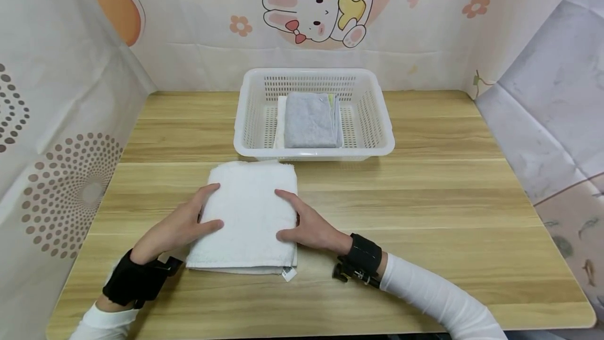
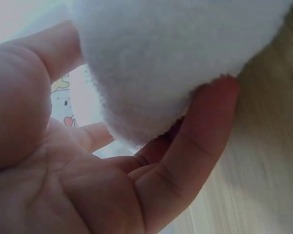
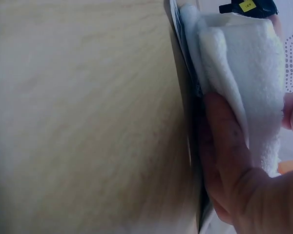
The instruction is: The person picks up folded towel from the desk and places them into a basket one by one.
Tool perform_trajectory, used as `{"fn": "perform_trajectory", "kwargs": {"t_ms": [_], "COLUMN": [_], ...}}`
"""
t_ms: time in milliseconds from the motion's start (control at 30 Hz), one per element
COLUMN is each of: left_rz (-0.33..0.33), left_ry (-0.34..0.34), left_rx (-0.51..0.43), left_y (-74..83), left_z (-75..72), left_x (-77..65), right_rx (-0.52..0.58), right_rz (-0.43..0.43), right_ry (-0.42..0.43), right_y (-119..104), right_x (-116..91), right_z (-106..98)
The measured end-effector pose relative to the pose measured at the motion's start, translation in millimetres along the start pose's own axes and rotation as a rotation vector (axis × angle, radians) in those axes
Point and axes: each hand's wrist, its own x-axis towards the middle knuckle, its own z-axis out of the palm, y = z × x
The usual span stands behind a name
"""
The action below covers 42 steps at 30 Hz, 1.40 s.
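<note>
A folded white towel [image 1: 250, 214] lies at the left of the table, a small white label [image 1: 289, 274] poking out of its near right corner. My left hand [image 1: 176, 227] grips its left edge, thumb and index finger on top. In the left wrist view, other fingers curl under the white towel [image 2: 151, 63]. From the opposite edge, my right hand [image 1: 313, 224] grips the towel too, with thumb and index finger above. The right wrist view shows fingers [image 3: 227, 131] tucked along the towel's lower layers, near the tabletop. Fingertips beneath the towel are partly hidden.
Just behind the towel stands a white perforated plastic basket [image 1: 313, 152]. Inside it a folded grey towel [image 1: 309, 119] lies over a white cloth [image 1: 280, 125]. The wooden table [image 1: 424, 198] extends to the right. Printed curtains [image 1: 198, 25] hang behind and beside it.
</note>
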Motion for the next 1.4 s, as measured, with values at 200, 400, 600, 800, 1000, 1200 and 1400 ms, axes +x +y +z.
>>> {"fn": "perform_trajectory", "kwargs": {"t_ms": [200, 400, 600, 800, 1000, 1200, 1400], "left_rz": [0.016, 0.031, 0.050, 0.056, 0.061, 0.063, 0.076], "left_ry": [0.001, 0.000, 0.000, -0.002, -0.004, -0.007, -0.007], "left_rx": [0.016, 0.033, 0.047, 0.053, 0.049, 0.050, 0.055], "left_y": [2.3, 6.2, 8.5, 8.9, 9.1, 10.2, 12.2], "left_z": [1.3, 2.7, 4.5, 6.0, 8.4, 11.3, 12.8], "left_x": [0.3, 0.4, 1.3, 2.0, 2.5, 3.3, 5.0], "right_rx": [-0.007, -0.013, -0.018, -0.012, -0.006, -0.030, -0.017], "right_rz": [0.010, 0.009, 0.014, 0.036, 0.042, 0.043, 0.055], "right_ry": [0.009, 0.008, 0.003, 0.005, 0.004, 0.007, 0.007], "right_y": [-0.5, 1.0, 1.7, 1.4, 1.9, 2.2, 2.6], "right_x": [-3.0, -6.3, -9.0, -10.5, -13.1, -16.7, -21.1], "right_z": [-0.9, -2.3, -3.8, -4.3, -4.7, -5.7, -8.1]}}
